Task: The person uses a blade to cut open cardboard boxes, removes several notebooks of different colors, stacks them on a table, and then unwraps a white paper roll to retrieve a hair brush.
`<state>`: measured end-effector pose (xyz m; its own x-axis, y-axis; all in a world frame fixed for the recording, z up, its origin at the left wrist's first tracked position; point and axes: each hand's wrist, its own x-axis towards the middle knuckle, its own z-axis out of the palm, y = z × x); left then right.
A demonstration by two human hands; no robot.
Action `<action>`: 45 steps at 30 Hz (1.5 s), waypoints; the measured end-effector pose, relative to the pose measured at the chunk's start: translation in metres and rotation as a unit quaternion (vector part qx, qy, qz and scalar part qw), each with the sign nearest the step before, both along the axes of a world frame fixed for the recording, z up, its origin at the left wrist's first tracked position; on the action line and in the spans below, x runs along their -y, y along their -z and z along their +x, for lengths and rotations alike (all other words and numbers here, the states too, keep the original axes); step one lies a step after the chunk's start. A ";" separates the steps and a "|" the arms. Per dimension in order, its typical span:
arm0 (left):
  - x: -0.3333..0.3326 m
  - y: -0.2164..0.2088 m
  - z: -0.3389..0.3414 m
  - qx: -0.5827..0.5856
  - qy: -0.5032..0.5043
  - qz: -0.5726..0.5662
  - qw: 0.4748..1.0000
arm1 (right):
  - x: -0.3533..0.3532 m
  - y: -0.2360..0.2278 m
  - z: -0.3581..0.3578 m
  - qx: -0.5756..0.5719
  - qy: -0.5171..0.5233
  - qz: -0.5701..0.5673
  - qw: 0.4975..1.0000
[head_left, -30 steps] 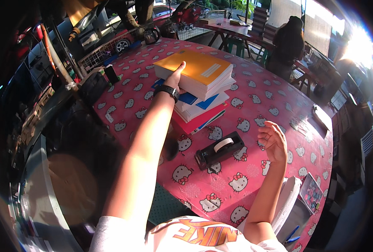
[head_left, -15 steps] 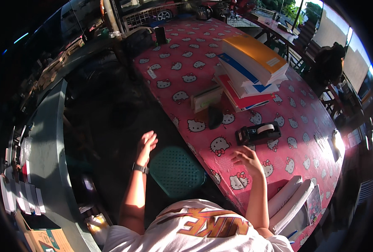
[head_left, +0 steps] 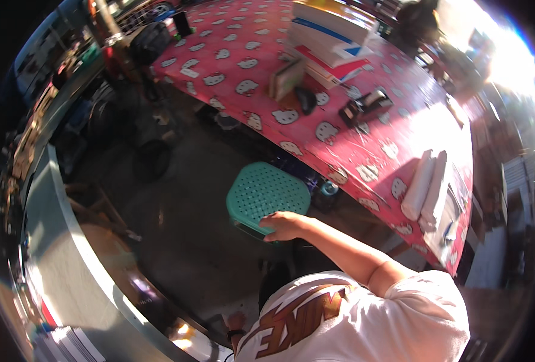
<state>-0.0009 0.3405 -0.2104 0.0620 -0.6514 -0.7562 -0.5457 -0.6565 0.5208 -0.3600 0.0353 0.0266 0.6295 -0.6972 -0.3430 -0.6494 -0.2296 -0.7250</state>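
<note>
A green plastic stool (head_left: 261,190) with a perforated seat stands on the floor beside the table. My right hand (head_left: 284,226) is closed on the near edge of its seat, with the arm reaching across from the right. Low in the picture, close to my shirt, my left hand (head_left: 236,321) hangs in shade with a dark band at its wrist. Its fingers are too dark and small to make out.
A pink-covered table (head_left: 231,102) carries a stack of thick books (head_left: 328,42), a black tape dispenser (head_left: 364,107), a dark rounded object (head_left: 305,100) and white rolls (head_left: 424,187). A pale counter (head_left: 68,253) curves along the left.
My right hand has left the space over the table and taken hold of the stool's edge. The left hand has dropped down beside my body. My view has shifted.
</note>
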 end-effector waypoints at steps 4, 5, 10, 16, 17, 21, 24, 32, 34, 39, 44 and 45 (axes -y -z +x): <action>0.055 -0.011 0.023 -0.121 -0.171 0.069 0.975 | -0.057 -0.011 0.011 -0.023 0.049 0.065 0.996; 0.072 -0.016 0.026 -0.137 -0.202 0.079 0.967 | -0.068 -0.010 0.005 -0.025 0.079 0.068 0.994; 0.136 -0.037 0.008 -0.064 -0.128 0.024 0.989 | -0.125 -0.022 -0.047 -0.080 0.152 0.039 0.984; 0.198 -0.057 -0.099 -0.087 0.104 -0.147 0.980 | -0.241 -0.041 -0.129 -0.017 0.429 -0.053 0.902; 0.205 -0.074 -0.144 -0.107 0.153 -0.197 0.962 | -0.272 -0.045 -0.141 -0.033 0.473 -0.038 0.880; 0.200 -0.151 -0.319 -0.276 0.207 -0.326 0.880 | -0.385 -0.050 -0.174 -0.059 0.567 -0.003 0.822; 0.155 -0.213 -0.420 -0.336 0.279 -0.329 0.837 | -0.459 -0.046 -0.199 -0.022 0.628 -0.022 0.778; 0.144 -0.264 -0.527 -0.383 0.325 -0.333 0.798 | -0.487 -0.045 -0.366 -0.063 0.753 -0.254 0.604; 0.158 -0.262 -0.546 -0.367 0.329 -0.335 0.803 | -0.476 -0.040 -0.412 -0.212 0.746 -0.255 0.577; 0.216 -0.256 -0.596 -0.309 0.376 -0.286 0.825 | -0.440 -0.015 -0.473 -0.477 0.679 -0.248 0.500; 0.231 -0.248 -0.675 -0.304 0.433 -0.235 0.816 | -0.444 -0.009 -0.492 -0.425 0.694 -0.221 0.537; 0.228 -0.255 -0.682 -0.297 0.447 -0.224 0.813 | -0.444 -0.013 -0.493 -0.390 0.718 -0.187 0.546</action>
<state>-0.6833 0.1124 0.0447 -0.8779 -0.4534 -0.1537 -0.2650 0.1928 0.9448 -0.8528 0.4790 0.0397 -0.8933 -0.3928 0.2183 -0.4320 0.8844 -0.1764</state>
